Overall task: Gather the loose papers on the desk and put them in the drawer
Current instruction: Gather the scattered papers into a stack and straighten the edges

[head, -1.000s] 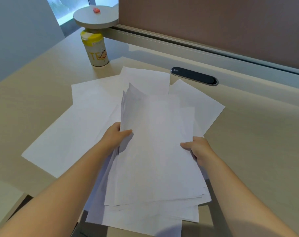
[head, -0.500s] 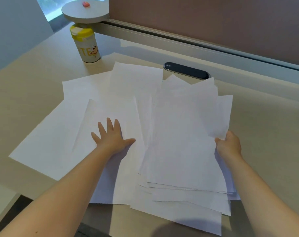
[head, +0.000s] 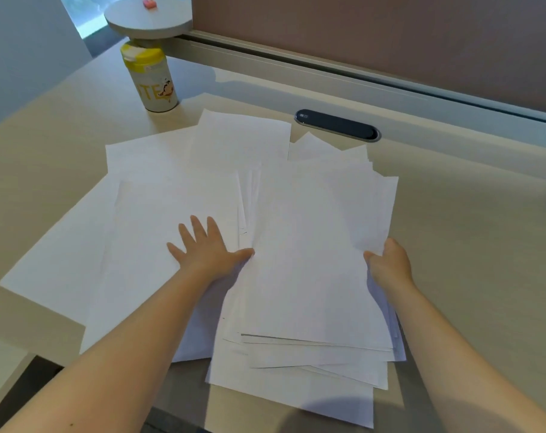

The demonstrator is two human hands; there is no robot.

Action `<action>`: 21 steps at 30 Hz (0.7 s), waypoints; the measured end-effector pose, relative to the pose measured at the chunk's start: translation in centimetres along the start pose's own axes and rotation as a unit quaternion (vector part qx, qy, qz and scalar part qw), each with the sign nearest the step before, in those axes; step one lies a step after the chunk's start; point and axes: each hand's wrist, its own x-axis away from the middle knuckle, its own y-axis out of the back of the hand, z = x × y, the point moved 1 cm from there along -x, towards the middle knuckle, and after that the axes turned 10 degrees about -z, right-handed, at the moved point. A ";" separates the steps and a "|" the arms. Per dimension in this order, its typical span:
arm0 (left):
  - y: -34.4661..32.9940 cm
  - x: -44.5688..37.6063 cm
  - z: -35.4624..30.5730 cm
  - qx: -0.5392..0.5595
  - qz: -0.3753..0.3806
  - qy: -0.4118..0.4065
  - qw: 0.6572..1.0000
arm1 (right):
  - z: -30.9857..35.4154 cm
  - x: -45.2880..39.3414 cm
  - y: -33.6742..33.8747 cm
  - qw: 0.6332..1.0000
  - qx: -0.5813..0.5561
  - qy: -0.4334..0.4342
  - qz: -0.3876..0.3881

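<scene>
A rough stack of white papers (head: 312, 270) lies on the beige desk (head: 468, 245), its near end hanging over the desk's front edge. My right hand (head: 388, 264) grips the stack's right edge. Several loose white sheets (head: 159, 189) are spread flat to the left and behind. My left hand (head: 206, 248) rests flat with fingers spread on one of these loose sheets, its thumb touching the stack's left edge. No drawer is in view.
A white canister with a yellow lid (head: 151, 79) stands at the back left under a round grey shelf (head: 148, 17). A dark oval cable port (head: 337, 125) sits behind the papers. A brown partition (head: 390, 35) closes the back.
My left hand let go of the stack and came down flat on a loose sheet to the left. My right hand carried the stack rightward and lowered it.
</scene>
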 end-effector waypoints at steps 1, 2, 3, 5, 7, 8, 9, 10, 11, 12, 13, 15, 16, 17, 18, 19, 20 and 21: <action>0.1 0.0 0.6 -0.003 0.000 0.012 1.000 | 0.0 0.0 -0.1 1.000 0.008 -0.002 -0.001; 0.2 0.0 1.0 -0.005 -0.002 0.021 1.000 | 0.0 0.0 -0.2 1.000 0.017 -0.003 -0.005; 0.3 0.0 1.4 -0.007 -0.006 0.025 1.000 | 0.1 0.0 -0.2 0.999 0.031 -0.003 -0.010; 0.3 0.1 1.7 -0.014 -0.017 0.021 1.000 | 0.1 -0.1 -0.1 0.998 0.054 -0.006 -0.016; 0.4 0.1 1.7 -0.013 -0.033 0.018 0.999 | 0.2 0.0 0.0 0.997 0.068 -0.013 -0.019; 0.6 0.1 1.6 -0.011 -0.043 0.015 0.999 | 0.2 0.0 0.0 0.997 0.072 -0.014 -0.020; 0.9 0.2 1.5 -0.011 -0.056 0.008 0.998 | 0.3 0.1 -0.1 0.997 0.076 -0.016 -0.020; 1.2 0.4 1.3 -0.011 -0.067 0.002 0.998 | 0.3 0.2 -0.1 0.997 0.076 -0.019 -0.020; 1.5 0.6 1.1 -0.005 -0.079 0.001 0.997 | 0.3 0.3 -0.2 0.997 0.074 -0.023 -0.018; 1.7 0.7 1.0 0.007 -0.093 0.005 0.996 | 0.4 0.4 -0.3 0.997 0.071 -0.025 -0.017; 1.9 0.8 1.0 0.026 -0.107 0.011 0.994 | 0.5 0.6 -0.4 0.997 0.066 -0.026 -0.016; 2.5 0.8 1.1 0.087 -0.135 0.017 0.987 | 0.7 1.0 -0.5 0.998 0.054 -0.028 -0.011; 2.9 0.6 1.3 0.140 -0.145 0.022 0.979 | 0.8 1.1 -0.6 0.998 0.047 -0.028 -0.007; 3.3 0.4 1.3 0.208 -0.150 0.032 0.966 | 0.9 1.2 -0.7 0.999 0.040 -0.026 -0.001; 3.8 0.3 1.3 0.283 -0.152 0.039 0.946 | 0.9 1.3 -0.8 0.999 0.030 -0.023 0.008; 4.2 0.1 1.3 0.351 -0.160 0.043 0.922 | 1.1 1.3 -1.0 1.000 0.018 -0.019 0.015; 4.7 0.0 1.2 0.404 -0.171 0.040 0.898 | 1.2 1.5 -1.1 1.000 0.005 -0.015 0.022; 5.2 0.0 1.0 0.446 -0.176 0.036 0.877 | 1.4 1.5 -1.2 0.999 -0.009 -0.012 0.030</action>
